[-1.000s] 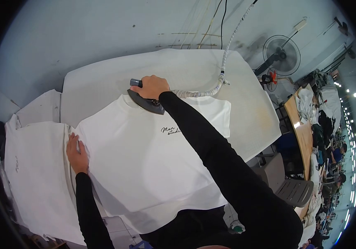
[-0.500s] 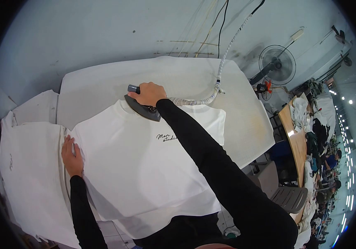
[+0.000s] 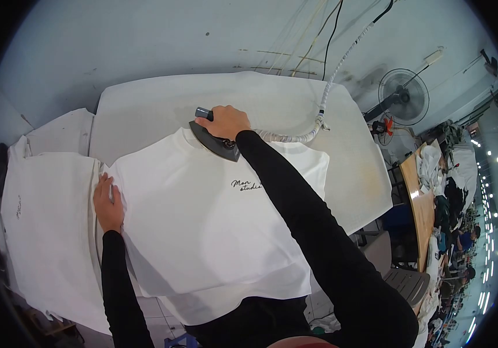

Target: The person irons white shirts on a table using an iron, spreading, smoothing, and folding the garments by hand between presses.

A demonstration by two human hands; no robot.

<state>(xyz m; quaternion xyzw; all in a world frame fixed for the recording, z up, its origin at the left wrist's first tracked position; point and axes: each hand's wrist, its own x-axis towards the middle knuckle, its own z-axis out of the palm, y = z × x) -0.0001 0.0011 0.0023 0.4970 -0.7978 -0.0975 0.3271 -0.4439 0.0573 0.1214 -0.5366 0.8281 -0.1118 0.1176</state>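
A white T-shirt [image 3: 185, 214] with small black script on its chest lies spread on a padded white table [image 3: 162, 95]. My right hand [image 3: 227, 122] is closed around the handle of a dark iron [image 3: 214, 142], which rests on the shirt near the neckline. A wrapped hose [image 3: 295, 138] runs from behind that hand to the right, then up. At the shirt's left sleeve edge, my left hand [image 3: 108, 203] lies flat with its fingers slightly apart. Beside it is a stack of white shirts [image 3: 52, 232].
A wall fan [image 3: 403, 96] and a small red fan [image 3: 383, 126] are at the upper right. A grey chair [image 3: 402, 281] stands right of my right arm, near a wooden table [image 3: 417, 203] with clothing piles. People sit farther off at the right.
The view has shifted slightly. Against the shirt, the iron and my right hand stay in nearly the same place near the neckline. My left hand remains at the sleeve edge.
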